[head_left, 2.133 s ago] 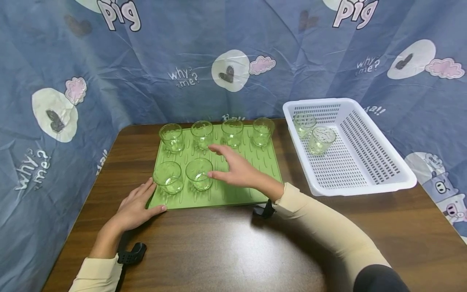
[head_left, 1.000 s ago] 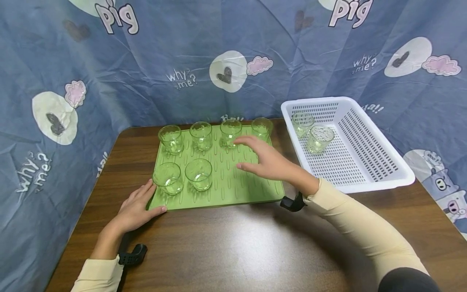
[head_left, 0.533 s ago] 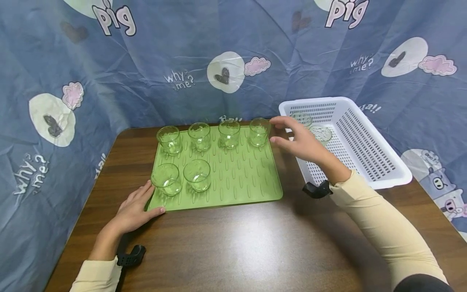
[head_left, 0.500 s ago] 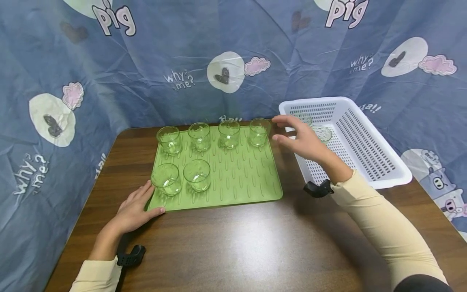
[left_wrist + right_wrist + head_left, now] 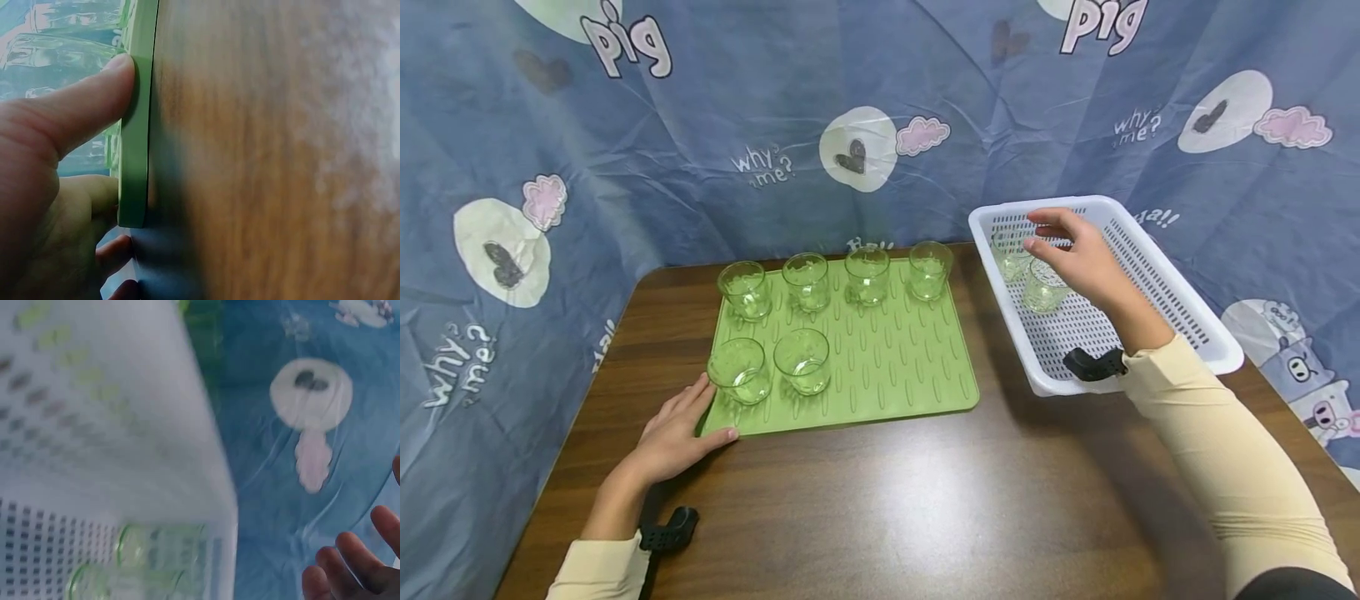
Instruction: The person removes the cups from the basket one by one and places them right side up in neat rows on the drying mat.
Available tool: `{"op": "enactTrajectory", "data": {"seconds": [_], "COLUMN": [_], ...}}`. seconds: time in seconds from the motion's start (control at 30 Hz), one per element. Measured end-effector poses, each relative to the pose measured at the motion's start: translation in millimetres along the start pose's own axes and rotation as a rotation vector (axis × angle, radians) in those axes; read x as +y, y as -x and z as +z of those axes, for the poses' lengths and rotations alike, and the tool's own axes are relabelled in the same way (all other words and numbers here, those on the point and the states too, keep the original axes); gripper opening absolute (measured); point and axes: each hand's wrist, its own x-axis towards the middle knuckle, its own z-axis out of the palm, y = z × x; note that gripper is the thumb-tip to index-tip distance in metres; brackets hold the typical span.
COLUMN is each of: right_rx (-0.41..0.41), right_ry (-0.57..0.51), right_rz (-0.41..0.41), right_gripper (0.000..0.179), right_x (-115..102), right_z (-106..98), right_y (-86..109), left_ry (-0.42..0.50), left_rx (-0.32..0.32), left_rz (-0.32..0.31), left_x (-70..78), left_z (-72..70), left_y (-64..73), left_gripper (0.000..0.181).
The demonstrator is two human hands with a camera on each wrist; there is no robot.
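My left hand rests at the near left corner of a green ridged mat, fingers along its left side and thumb on its front edge. In the left wrist view the thumb lies against the mat's rim. My right hand hovers over a white basket, fingers loosely bent with nothing between them. Below and left of it, two clear glasses stand in the basket: a nearer glass, and a farther glass partly behind the fingertips. The right wrist view shows the fingers beyond the basket's wall.
Several clear glasses stand upright on the mat: a back row ending in a glass at the right, and two in front, including a glass beside the left corner one. The wooden table meets a blue printed cloth behind.
My right hand has moved right, from beside the front-row glass, across the mat and past the back right glass, to over the basket. The left hand keeps its place; the glasses have not moved.
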Motion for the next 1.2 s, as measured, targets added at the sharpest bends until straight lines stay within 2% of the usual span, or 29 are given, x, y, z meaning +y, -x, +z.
{"op": "enactTrajectory", "data": {"seconds": [0.27,0.47,0.67,0.77,0.93,1.2], "right_rx": [0.104,0.110,0.143,0.113,0.017,-0.206], "right_ry": [0.045,0.061,0.086,0.123,0.186,0.146], "right_rz": [0.044,0.105,0.124,0.140,0.153,0.238], "right_gripper": [0.049,0.053,0.055,0.058,0.068,0.092], "right_x": [29,50,56,59,66,76], "right_z": [-8,-6,-7,-8,-8,-12], "right_y": [-9.2,-12.2,-16.6,-17.4,-21.1,-22.4], "left_ry": [-0.008,-0.001,0.001,0.002,0.002,-0.002], "left_rx": [0.013,0.009,0.005,0.012,0.020,0.035], "left_rz": [0.012,0.005,0.001,0.005,0.012,0.022], "left_x": [-1.4,-1.0,-1.2,-1.3,-1.3,-1.0], "left_z": [2.1,1.6,0.5,0.0,-0.1,0.5], "left_y": [-0.6,-0.5,-0.1,-0.3,1.0,3.5], "left_gripper": [0.095,0.095,0.096,0.096,0.095,0.093]}}
